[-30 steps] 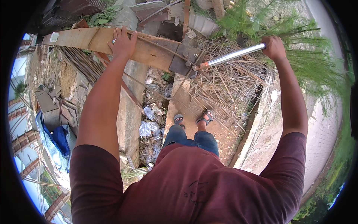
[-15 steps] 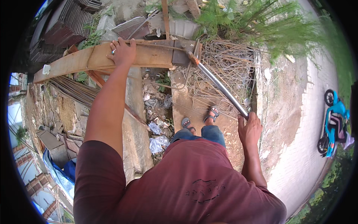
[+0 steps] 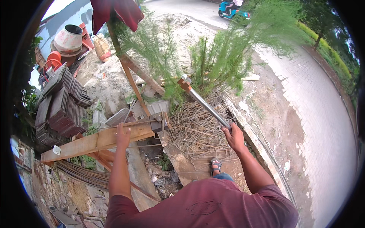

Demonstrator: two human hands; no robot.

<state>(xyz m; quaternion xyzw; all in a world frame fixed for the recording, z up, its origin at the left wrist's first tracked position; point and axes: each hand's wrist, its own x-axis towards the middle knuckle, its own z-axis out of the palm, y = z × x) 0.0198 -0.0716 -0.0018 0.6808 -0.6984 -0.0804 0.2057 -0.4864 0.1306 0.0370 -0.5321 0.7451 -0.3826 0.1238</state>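
My left hand (image 3: 122, 136) lies on a thick wooden beam (image 3: 81, 145), fingers stretched over its top near a thin steel rod (image 3: 142, 122). Whether the fingers press the rod is hard to make out. A dark block (image 3: 156, 122) sits at the beam's right end, with bent rod beside it. In my right hand (image 3: 234, 137) is the dark grip of a rebar bending wrench (image 3: 209, 107). Its silver shaft slants up and left, and its orange-brown head is raised clear of the block and rod.
Tangled bent steel rods (image 3: 203, 133) lie right of the beam, before a feathery green bush (image 3: 213, 57). Stacked roof tiles (image 3: 66, 110) and a cement mixer (image 3: 68, 40) stand left. A paved road (image 3: 323, 114) runs along the right, with a blue scooter (image 3: 232, 12) at the top.
The wrench head has lifted off the rod at the block. My right hand has moved up with it. The view has tilted upward, and my left hand still lies on the beam.
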